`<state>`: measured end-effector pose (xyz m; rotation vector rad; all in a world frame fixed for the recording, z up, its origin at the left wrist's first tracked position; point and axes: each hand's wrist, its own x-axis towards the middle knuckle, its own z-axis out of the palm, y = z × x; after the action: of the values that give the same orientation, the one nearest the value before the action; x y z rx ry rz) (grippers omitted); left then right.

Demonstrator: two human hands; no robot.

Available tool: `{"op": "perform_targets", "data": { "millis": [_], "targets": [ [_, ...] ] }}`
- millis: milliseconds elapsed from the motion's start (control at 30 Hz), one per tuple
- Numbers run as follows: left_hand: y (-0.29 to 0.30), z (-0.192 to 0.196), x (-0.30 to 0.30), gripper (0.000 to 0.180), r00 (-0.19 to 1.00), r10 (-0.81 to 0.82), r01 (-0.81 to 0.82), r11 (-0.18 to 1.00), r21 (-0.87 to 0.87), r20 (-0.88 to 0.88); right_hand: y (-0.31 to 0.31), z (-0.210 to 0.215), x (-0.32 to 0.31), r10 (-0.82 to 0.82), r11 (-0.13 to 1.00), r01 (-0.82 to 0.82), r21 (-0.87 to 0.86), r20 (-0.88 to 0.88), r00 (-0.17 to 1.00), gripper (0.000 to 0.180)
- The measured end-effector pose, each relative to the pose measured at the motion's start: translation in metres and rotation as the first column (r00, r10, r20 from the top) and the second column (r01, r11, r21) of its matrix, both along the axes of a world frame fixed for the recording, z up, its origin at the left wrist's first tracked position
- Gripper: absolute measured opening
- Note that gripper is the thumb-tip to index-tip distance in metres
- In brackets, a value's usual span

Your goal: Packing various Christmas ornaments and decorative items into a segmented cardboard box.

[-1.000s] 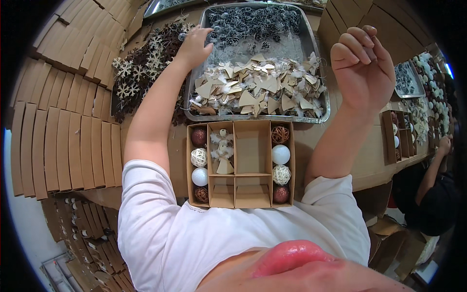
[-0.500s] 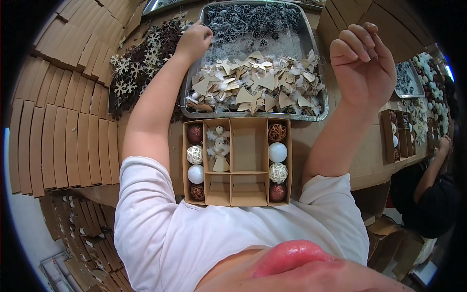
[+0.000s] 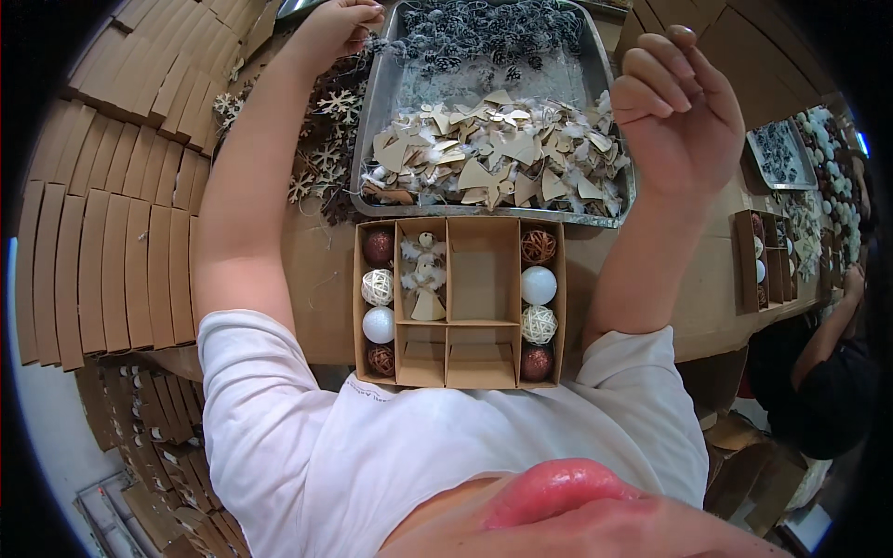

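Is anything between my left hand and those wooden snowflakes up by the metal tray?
Nothing visible. The left hand is already at the far end of the snowflake pile, beside the metal tray. Whether its fingers hold one cannot be told.

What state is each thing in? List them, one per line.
left hand: closed on a piece at the snowflake pile's far end
right hand: raised, fingers curled, nothing visible in it
divided cardboard box: open, side slots full of balls, angel in one middle slot, other middle slots bare
metal tray: heaped with pinecones and paper ornaments
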<state>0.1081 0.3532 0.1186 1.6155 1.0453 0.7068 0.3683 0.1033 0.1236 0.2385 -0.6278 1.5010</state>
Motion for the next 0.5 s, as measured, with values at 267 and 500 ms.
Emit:
{"op": "perform_targets", "data": {
  "millis": [267, 500],
  "targets": [
    [-0.053, 0.051, -0.021, 0.035, 0.815, -0.143, 0.359, 0.886, 0.295, -0.561, 0.011, -0.008, -0.022, -0.2, 0.97, 0.054, 0.238, 0.65, 0.733, 0.033],
    [-0.106, 0.067, -0.036, 0.038, 0.822, -0.053, 0.389, 0.779, 0.491, -0.567, -0.008, 0.003, -0.04, -0.323, 0.939, 0.179, 0.293, 0.93, 0.175, 0.021]
  ]
}}
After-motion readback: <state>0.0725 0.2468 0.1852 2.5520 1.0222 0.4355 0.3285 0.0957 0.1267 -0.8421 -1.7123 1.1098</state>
